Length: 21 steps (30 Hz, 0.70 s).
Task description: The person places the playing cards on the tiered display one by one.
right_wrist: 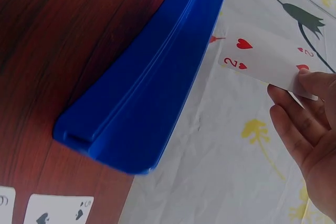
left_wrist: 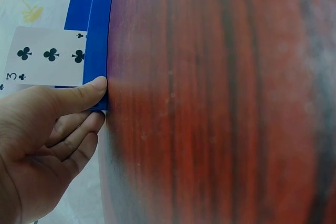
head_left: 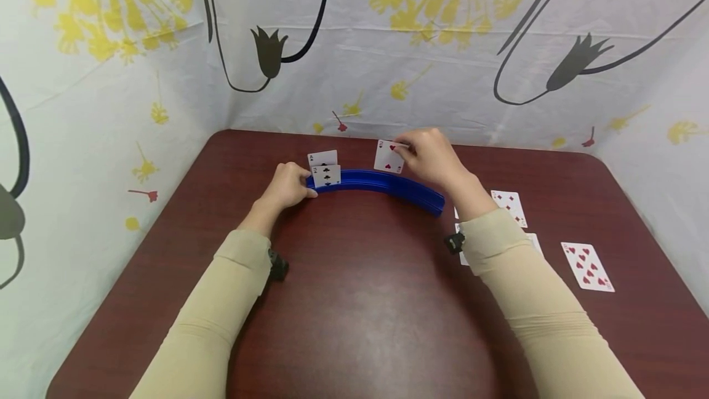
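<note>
A curved blue card holder (head_left: 376,181) lies on the dark red table. At its left end my left hand (head_left: 288,186) grips the holder, thumb on the front face in the left wrist view. Two cards stand upright there: a three of clubs (left_wrist: 50,56) in front, and another card (head_left: 323,157) behind it, partly covered. My right hand (head_left: 431,154) pinches a two of hearts (right_wrist: 265,61) by its edge, between thumb and fingers. That card is held up behind the middle of the holder, apart from it in the right wrist view.
Face-up cards lie to the right on the table (head_left: 354,300): a card of diamonds (head_left: 509,208), a card of hearts (head_left: 588,266), and others partly under my right forearm. A spade card (right_wrist: 59,211) lies near the holder's right end. A patterned white cloth (head_left: 354,79) hangs behind.
</note>
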Each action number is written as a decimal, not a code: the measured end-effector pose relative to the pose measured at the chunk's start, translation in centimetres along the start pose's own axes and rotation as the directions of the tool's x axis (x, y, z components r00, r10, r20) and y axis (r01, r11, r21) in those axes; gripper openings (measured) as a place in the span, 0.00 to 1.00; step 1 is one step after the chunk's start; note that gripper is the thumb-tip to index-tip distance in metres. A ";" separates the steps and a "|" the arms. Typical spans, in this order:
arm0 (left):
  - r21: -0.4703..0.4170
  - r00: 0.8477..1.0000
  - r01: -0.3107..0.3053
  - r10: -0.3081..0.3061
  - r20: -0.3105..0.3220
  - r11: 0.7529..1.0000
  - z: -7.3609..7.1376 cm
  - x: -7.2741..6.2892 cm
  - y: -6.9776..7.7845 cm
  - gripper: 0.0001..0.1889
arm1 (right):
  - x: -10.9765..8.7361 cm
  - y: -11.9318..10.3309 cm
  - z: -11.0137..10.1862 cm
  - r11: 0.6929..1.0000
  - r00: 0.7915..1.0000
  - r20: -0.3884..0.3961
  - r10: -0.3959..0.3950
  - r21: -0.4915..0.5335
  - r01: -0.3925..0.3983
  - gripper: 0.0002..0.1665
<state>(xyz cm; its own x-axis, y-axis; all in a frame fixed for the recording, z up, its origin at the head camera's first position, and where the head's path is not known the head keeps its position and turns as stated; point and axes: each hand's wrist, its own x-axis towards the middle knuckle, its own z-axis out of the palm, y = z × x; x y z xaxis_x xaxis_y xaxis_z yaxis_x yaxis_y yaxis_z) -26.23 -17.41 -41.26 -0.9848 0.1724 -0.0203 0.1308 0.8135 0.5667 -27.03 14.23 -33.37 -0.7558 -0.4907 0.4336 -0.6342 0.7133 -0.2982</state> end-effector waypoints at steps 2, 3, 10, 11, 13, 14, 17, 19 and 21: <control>0.003 1.000 -0.005 0.005 0.001 1.000 0.0 0.0 0.0 0.27 | 0.1 -0.2 0.2 1.000 1.000 0.012 0.013 0.006 -0.013 0.09; 0.006 1.000 -0.009 0.009 0.001 1.000 0.0 0.0 0.0 0.27 | 0.2 -0.3 0.4 1.000 1.000 0.016 0.017 0.010 -0.017 0.09; 0.017 1.000 -0.015 0.015 0.012 1.000 -0.1 0.0 -0.1 0.26 | 0.7 -0.8 1.4 1.000 1.000 0.020 -0.006 0.016 0.006 0.10; 0.019 1.000 -0.015 0.015 0.010 1.000 -0.1 0.0 -0.1 0.25 | 0.8 -0.9 1.5 1.000 1.000 0.020 -0.012 0.015 0.012 0.11; 0.020 1.000 -0.015 0.014 0.009 1.000 -0.1 0.0 -0.1 0.25 | 1.0 -1.1 1.7 1.000 1.000 0.021 -0.018 0.016 0.018 0.11; 0.020 1.000 -0.013 0.013 0.007 1.000 -0.1 0.0 -0.2 0.25 | 1.1 -1.2 1.8 1.000 1.000 0.020 -0.019 0.014 0.019 0.11; 0.012 1.000 -0.009 0.009 0.009 1.000 -0.2 0.0 -0.2 0.26 | 1.3 -1.4 2.1 1.000 1.000 0.019 -0.019 0.005 0.019 0.11; 0.008 1.000 -0.007 0.007 0.010 1.000 -0.2 0.0 -0.1 0.27 | 1.4 -1.5 2.4 1.000 1.000 0.023 -0.018 -0.001 0.018 0.10; 0.006 1.000 -0.006 0.005 0.010 1.000 -0.2 0.0 -0.1 0.26 | 1.4 -1.5 2.6 1.000 0.999 0.027 -0.018 -0.004 0.018 0.10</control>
<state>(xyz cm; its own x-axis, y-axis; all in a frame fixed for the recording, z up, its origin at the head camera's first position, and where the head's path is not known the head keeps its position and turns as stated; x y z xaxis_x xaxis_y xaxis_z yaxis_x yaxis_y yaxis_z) -26.26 -17.61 -41.10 -0.9829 0.1826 -0.0256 0.1369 0.8160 0.5615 -27.55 11.16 -34.48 -0.7485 -0.5169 0.4155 -0.6471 0.7063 -0.2871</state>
